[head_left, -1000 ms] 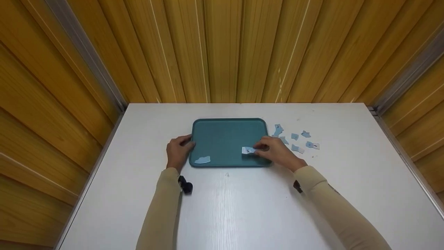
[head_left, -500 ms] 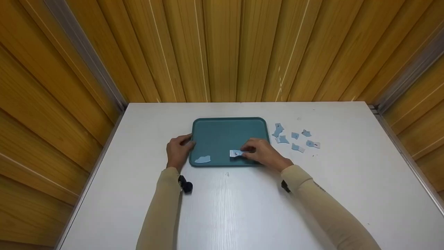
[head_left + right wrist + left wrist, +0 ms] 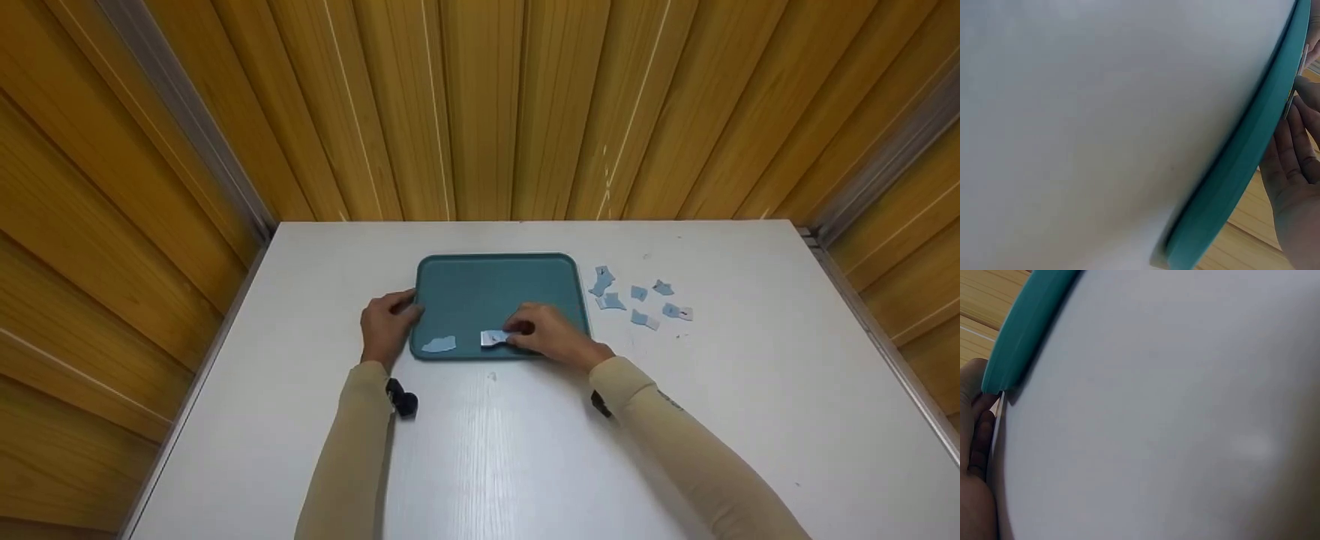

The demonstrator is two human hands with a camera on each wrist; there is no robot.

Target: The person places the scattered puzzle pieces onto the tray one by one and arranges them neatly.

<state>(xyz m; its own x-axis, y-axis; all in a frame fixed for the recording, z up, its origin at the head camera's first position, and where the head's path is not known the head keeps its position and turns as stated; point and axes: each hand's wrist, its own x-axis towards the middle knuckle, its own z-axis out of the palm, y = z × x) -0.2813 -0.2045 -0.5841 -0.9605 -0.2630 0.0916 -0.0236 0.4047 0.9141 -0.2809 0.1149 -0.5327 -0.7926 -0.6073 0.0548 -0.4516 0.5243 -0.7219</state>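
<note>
My right hand pinches a light blue and white puzzle piece between thumb and fingertips, low over the front part of a green tray. In the right wrist view the piece shows edge-on as a thin card beside the thumb. At the tray's left side, my left hand grips the rim, its thumb lying on the edge. The left wrist view has this hand at the tray's edge. Another light blue piece lies in the tray's front left corner.
Several more light blue pieces, among them one with a white end and a long one, lie scattered on the white table right of the tray. Wood-patterned walls rise behind the table and at both sides.
My right hand has carried the pinched puzzle piece leftward and slightly nearer across the tray, toward the piece in the corner. My left hand and the tray have stayed in place.
</note>
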